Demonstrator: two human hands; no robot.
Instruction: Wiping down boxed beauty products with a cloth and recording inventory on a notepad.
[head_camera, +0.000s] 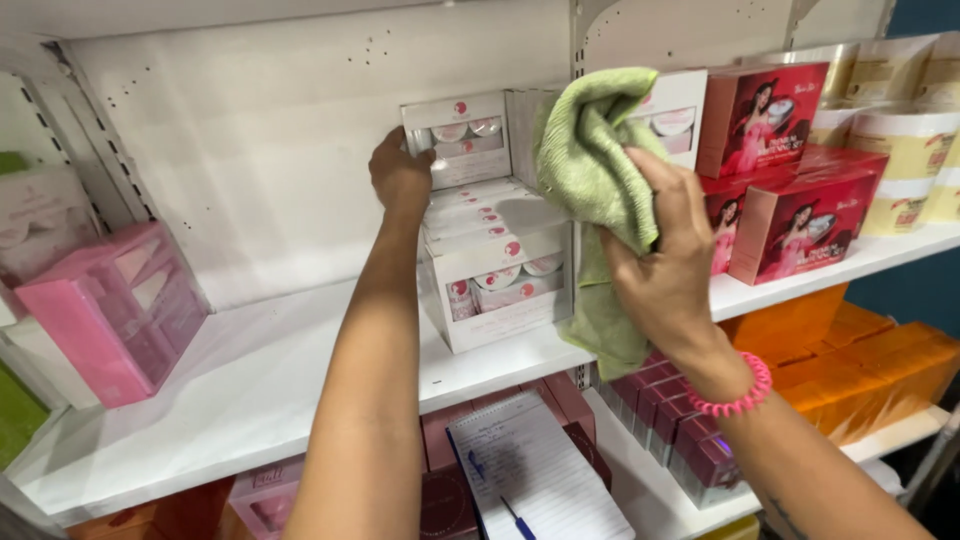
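Observation:
My left hand (398, 175) grips the left side of a white product box (462, 140) with round jars showing in its window, held above a stack of similar white boxes (497, 280) on the white shelf (250, 400). My right hand (665, 260), with a pink coil band at the wrist, holds a green cloth (590, 170) pressed against the right side of the top box. The cloth hangs down past the shelf edge.
A pink box (110, 310) stands at the shelf's left. Red boxes (790, 220) and cream tubs (905, 150) fill the right shelf. Below lie an open notebook with a pen (535, 480), maroon boxes (670, 420) and orange boxes (850, 360).

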